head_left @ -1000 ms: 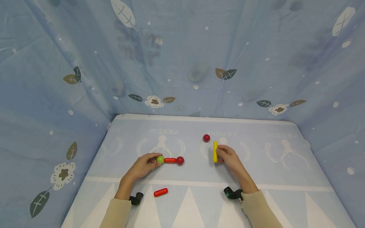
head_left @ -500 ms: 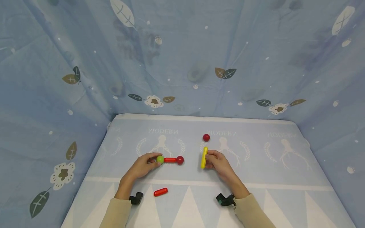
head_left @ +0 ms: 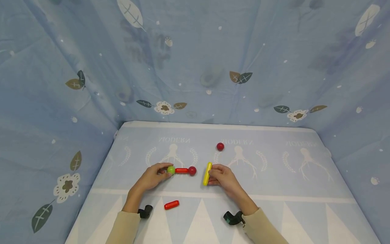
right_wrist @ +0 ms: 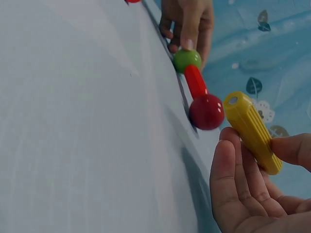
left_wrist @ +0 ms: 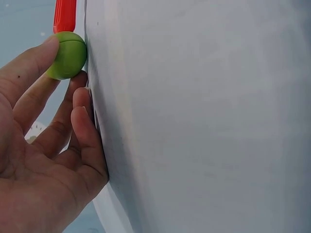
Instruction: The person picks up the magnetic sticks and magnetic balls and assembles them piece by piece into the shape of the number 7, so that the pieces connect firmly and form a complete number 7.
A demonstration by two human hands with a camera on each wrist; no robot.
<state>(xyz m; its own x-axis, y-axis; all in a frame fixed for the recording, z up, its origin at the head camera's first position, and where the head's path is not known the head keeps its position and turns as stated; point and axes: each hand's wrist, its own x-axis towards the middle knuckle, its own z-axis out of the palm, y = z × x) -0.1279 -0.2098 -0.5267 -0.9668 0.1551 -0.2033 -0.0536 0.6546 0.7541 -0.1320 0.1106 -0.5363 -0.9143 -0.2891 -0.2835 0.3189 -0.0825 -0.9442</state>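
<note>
A green ball (head_left: 171, 170), a short red rod (head_left: 181, 170) and a dark red ball (head_left: 192, 170) are joined in a row on the table. My left hand (head_left: 154, 177) pinches the green ball between thumb and fingers, as the left wrist view shows. To the right of this row, my right hand (head_left: 223, 178) holds a yellow rod (head_left: 207, 173) between thumb and fingers. In the right wrist view the yellow rod (right_wrist: 252, 132) is ribbed, with a silvery disc on its end face. A gap separates it from the dark red ball in the head view.
Behind the yellow rod lies a loose dark red ball (head_left: 220, 146). A loose red rod (head_left: 171, 205) lies nearer the front, between the forearms. Patterned blue cloth (head_left: 195, 61) hangs behind and beside the table (head_left: 274, 137).
My right hand has moved left and slightly nearer with the yellow rod, which now tilts a little. The left hand and the joined pieces have stayed in place.
</note>
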